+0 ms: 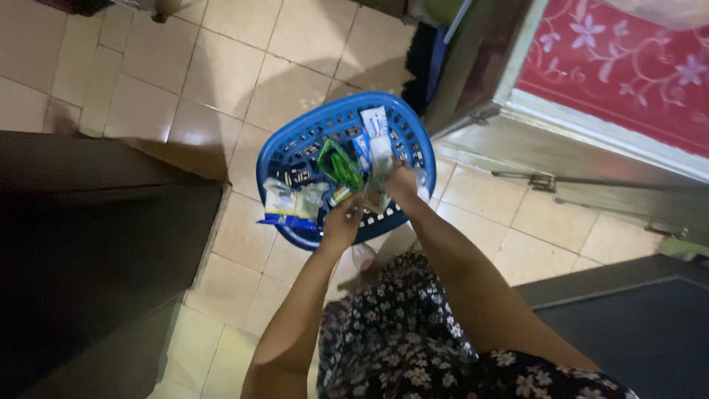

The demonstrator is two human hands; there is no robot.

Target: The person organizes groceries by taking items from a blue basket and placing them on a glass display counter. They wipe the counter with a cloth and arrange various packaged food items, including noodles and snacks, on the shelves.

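- While I am standing on the tan tile floor, I am reaching down with both arms into the blue basket, which is sitting on the tiles just in front of my flowery dress.
- The basket is already holding several packets, so I am judging that some of the sorting is done and some is still waiting.
- The white and blue packet is lying over the basket's near rim, half in and half out, and no hand is touching it.
- The green packet is standing up in the middle of the basket, just above my left hand.
- My left hand is curling around something small, but I cannot tell what it is.
- My right hand is closing on the white tube-like packet, which is sticking up toward the far rim.
- The dark shape on my left is too shadowy for me to name.
- The red flowered cloth is getting cut off by the picture's edge.
- My fingers are blurry, and the little things under them are hiding.
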